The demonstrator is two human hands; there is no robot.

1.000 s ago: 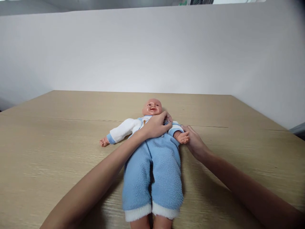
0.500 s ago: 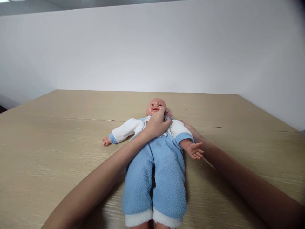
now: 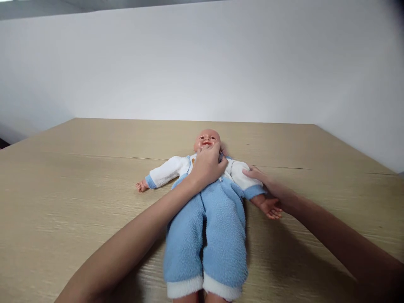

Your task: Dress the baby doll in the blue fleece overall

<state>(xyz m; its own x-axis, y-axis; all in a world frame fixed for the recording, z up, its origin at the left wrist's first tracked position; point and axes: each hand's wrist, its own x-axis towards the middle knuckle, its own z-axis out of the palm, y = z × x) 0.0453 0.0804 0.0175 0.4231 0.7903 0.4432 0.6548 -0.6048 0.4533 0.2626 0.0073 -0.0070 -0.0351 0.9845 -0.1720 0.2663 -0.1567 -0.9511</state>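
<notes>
A baby doll lies on its back, its head away from me. It wears blue fleece overalls and a white top with blue cuffs. My left hand reaches across the doll's chest, its fingers curled at the chin and collar; their tips are partly hidden. On the right, my right hand holds the doll's sleeve from the outer side. The thumb rests on the white cloth and the other fingers are hidden behind the arm. The doll's bare hand sticks out below the blue cuff.
A light wooden table lies under the doll, with a thin seam running across it. Beyond its far edge stands a plain white wall or partition.
My right hand has come toward me and outward, from behind the doll's shoulder to its sleeve. That doll arm has shifted right. My left hand stays at the doll's collar.
</notes>
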